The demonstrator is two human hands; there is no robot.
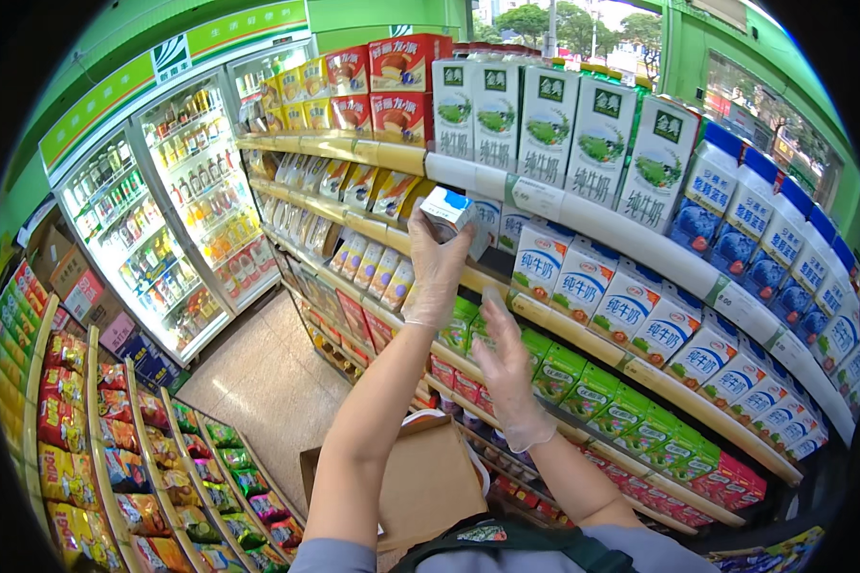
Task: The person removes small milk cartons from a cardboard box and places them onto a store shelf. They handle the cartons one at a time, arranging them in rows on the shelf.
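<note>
My left hand (pixel 433 265), in a clear disposable glove, grips a white and blue milk carton (pixel 450 208) at the front of a middle shelf. Directly right of it stands a row of white and blue milk cartons (pixel 537 261), with a dark gap between. Gloved as well, my right hand (pixel 505 351) is lower and to the right, its fingers apart and nothing in it, in front of green drink cartons (pixel 559 372). Tall white milk cartons (pixel 548 122) line the shelf above.
A brown cardboard box (pixel 430 480) is below my arms. Snack bags fill a rack (pixel 93 415) at the left. Glass-door drink coolers (pixel 186 186) stand at the back left. Price rails (pixel 588 215) edge the shelves, and red snack boxes (pixel 401 64) sit on top.
</note>
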